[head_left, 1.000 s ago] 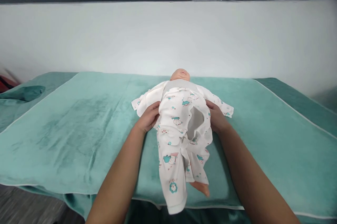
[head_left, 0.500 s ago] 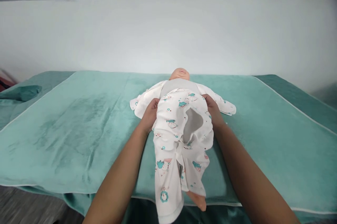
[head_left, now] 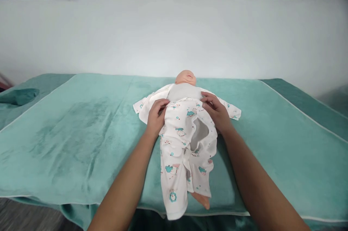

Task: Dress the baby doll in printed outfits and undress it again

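Observation:
A baby doll (head_left: pixel 186 78) lies on its back, its head toward the wall. White printed baby trousers (head_left: pixel 176 151) cover it up to the waist; one bare foot (head_left: pixel 201 200) sticks out of a leg end, while the other leg end hides its foot. My left hand (head_left: pixel 157 115) is closed at the waistband's left side, fingers and thumb on the edge. On the opposite side, my right hand (head_left: pixel 216 112) is open, its fingers apart and touching the waistband and belly. A matching white jacket (head_left: pixel 154 103) lies spread open under the doll, sleeves out to both sides.
A teal velvety cover (head_left: pixel 81 133) spreads over the bed, with light piping along its edges. Darker folds of cloth (head_left: pixel 21 95) lie at the far left. Behind stands a white wall (head_left: pixel 174 35) with a dark band above. Grey floor (head_left: pixel 29 214) shows at the lower left.
The trouser waist lies flatter, and the trouser legs have shifted up slightly. My right hand has moved inward, its fingers spreading from their grip. My left hand has shifted slightly on the waistband.

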A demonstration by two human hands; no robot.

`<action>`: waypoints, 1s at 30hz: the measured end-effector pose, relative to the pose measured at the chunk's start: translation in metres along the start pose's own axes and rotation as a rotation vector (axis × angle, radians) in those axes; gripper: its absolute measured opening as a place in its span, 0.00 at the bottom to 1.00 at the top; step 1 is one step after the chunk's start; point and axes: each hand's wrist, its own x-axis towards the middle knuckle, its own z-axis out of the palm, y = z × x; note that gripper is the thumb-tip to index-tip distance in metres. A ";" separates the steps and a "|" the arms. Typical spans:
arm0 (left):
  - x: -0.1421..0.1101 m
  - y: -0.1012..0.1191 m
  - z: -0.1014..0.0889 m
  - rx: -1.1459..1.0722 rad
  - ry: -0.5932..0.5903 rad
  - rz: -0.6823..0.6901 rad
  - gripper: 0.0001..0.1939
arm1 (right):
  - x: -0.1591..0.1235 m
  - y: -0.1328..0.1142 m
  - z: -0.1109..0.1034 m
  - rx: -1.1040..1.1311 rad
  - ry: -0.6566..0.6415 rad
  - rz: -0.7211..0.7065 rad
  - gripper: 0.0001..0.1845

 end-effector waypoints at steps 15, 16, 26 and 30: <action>0.053 -0.025 0.008 0.194 0.040 -0.270 0.08 | 0.091 -0.023 0.016 -0.590 -0.124 0.047 0.11; 0.057 -0.028 0.009 0.219 0.033 -0.290 0.09 | 0.093 -0.020 0.021 -0.600 -0.088 0.058 0.12; 0.060 -0.042 0.011 0.478 0.031 0.194 0.09 | 0.078 0.018 0.022 -0.232 0.078 0.140 0.11; 0.067 -0.041 0.007 0.513 -0.094 0.175 0.10 | 0.077 0.018 0.011 -0.159 -0.073 0.151 0.13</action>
